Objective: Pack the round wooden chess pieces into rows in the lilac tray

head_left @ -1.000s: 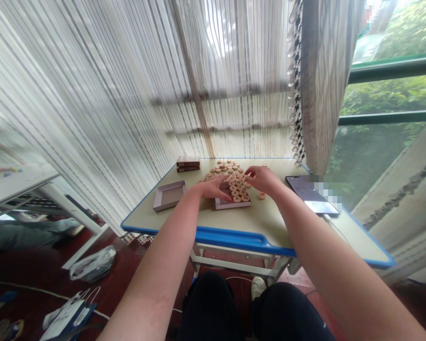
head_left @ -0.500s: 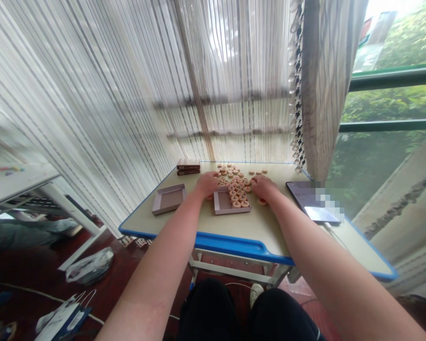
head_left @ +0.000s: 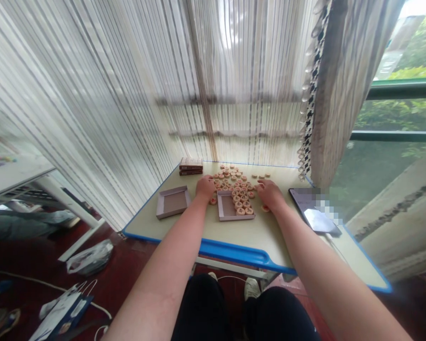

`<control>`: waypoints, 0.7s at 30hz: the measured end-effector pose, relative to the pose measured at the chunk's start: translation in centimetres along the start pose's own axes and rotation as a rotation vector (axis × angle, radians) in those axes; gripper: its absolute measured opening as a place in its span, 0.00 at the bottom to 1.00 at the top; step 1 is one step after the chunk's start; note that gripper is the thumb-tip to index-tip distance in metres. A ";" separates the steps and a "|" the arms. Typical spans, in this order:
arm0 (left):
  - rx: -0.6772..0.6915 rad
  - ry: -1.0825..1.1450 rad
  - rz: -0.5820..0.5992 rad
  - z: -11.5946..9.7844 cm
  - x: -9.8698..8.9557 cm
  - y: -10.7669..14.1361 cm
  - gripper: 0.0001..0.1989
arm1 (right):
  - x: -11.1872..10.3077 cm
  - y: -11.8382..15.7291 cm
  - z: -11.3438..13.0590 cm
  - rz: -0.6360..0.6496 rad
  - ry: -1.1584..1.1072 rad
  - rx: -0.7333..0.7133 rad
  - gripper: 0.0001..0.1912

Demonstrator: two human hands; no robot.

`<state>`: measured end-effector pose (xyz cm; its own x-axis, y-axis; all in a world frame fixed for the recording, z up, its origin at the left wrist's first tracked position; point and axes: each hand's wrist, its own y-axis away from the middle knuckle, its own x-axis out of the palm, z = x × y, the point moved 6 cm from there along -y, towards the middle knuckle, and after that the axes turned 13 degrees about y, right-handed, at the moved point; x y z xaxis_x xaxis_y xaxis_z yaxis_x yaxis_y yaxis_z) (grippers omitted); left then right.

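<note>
A shallow box point(head_left: 227, 207) stands near the middle of the table, with several round wooden pieces point(head_left: 240, 204) in rows on its right side. More loose pieces point(head_left: 233, 174) are spread behind it. My left hand point(head_left: 206, 188) is at the box's back left, fingers curled beside the loose pieces; whether it grips one is hidden. To the right of the box, my right hand point(head_left: 269, 192) has its fingers a little apart near the loose pieces and appears to hold nothing. One piece point(head_left: 265, 208) lies below that hand.
An open box lid point(head_left: 173, 201) lies at the left of the table point(head_left: 145, 222). Small stacked boxes point(head_left: 190, 166) stand at the back left. A dark tablet point(head_left: 301, 201) with a phone point(head_left: 319, 220) and cable is at the right.
The view has shifted slightly. My right hand's fingers look more spread, and my left hand has moved slightly, showing a red-marked piece just below it.
</note>
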<state>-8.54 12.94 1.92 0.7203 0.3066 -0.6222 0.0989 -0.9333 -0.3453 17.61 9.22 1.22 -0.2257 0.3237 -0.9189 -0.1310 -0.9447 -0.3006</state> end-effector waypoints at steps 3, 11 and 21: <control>0.009 0.007 0.019 0.1 0.7 -0.4 0.18 | -0.1 0.4 0.6 -0.001 0.070 -0.007 0.21; 0.015 -0.001 0.088 0.0 1.2 -0.6 0.18 | 0.1 0.3 1.2 0.024 0.154 -0.024 0.17; 0.069 -0.013 0.077 -0.8 0.8 -0.3 0.22 | -0.4 0.5 1.1 -0.008 0.091 -0.026 0.19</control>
<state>-7.41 13.35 2.12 0.7151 0.2375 -0.6574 -0.0042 -0.9390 -0.3438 16.61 8.70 1.69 -0.1362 0.3261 -0.9355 -0.1074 -0.9436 -0.3133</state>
